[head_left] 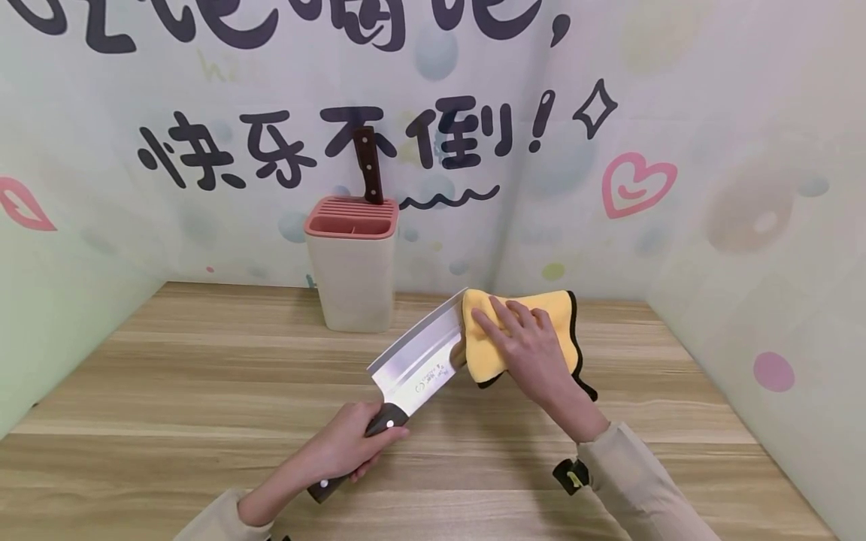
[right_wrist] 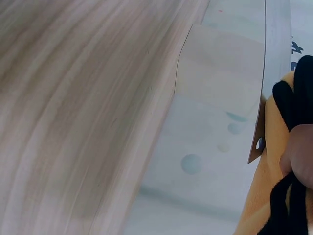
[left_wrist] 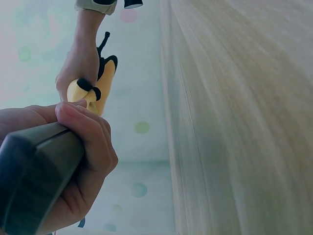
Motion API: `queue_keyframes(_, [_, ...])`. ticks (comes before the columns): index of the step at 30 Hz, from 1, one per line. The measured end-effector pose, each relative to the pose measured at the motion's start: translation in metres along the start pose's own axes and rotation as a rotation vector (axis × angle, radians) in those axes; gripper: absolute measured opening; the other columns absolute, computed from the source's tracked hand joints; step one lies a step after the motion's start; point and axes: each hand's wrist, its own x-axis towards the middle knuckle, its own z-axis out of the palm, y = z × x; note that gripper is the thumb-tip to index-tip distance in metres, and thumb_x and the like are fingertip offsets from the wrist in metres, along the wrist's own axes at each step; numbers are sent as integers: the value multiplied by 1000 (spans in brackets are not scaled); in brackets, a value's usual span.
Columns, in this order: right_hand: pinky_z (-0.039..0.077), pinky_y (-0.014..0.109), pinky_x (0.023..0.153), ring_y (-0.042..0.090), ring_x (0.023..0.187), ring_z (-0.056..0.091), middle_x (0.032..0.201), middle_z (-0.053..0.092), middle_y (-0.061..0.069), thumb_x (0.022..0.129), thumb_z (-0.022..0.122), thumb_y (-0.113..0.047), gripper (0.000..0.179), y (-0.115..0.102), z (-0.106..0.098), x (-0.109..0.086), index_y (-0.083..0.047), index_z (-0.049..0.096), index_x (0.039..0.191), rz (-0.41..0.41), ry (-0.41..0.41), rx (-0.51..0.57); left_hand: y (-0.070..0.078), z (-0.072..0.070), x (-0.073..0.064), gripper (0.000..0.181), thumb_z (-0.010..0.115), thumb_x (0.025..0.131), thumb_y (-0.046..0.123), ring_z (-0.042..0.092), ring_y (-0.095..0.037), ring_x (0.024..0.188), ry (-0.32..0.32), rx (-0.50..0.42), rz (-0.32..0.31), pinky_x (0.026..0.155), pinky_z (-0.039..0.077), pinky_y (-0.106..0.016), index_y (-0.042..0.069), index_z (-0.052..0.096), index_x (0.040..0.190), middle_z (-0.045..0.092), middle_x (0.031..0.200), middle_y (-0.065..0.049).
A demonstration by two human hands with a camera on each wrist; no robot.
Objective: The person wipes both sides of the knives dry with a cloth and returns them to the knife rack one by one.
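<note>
A cleaver with a shiny blade and a black riveted handle is held above the table, its blade slanting up to the right. My left hand grips the handle; the left wrist view shows the curled fingers around it. My right hand holds a yellow cloth with black edging against the blade's far end. The cloth covers that end. In the right wrist view, the thumb presses the folded cloth beside the blade.
A white knife block with a pink slotted top stands at the back of the wooden table. One dark-handled knife sticks up from it. Behind is a printed wall, and side walls flank the table.
</note>
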Motion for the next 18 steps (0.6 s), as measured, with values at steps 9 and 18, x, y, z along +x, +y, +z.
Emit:
queue_keyframes(9, [43,45,70,33,96,53,116,55,15,73,60,9,49,-1,-2,4,-13,57,117,-32,-10,-48,0,1,1,30,57,88,26,40,-5,30,1,8,-6,28,40,-30,3,43,74,43,43,2])
queue_keyframes(18, [43,45,72,33,98,53,117,54,15,74,63,7,49,-5,-4,9,-13,57,118,-35,-35,-49,1,2,2,29,56,88,25,40,-6,31,-24,0,-5,29,40,-29,2,44,74,44,44,1])
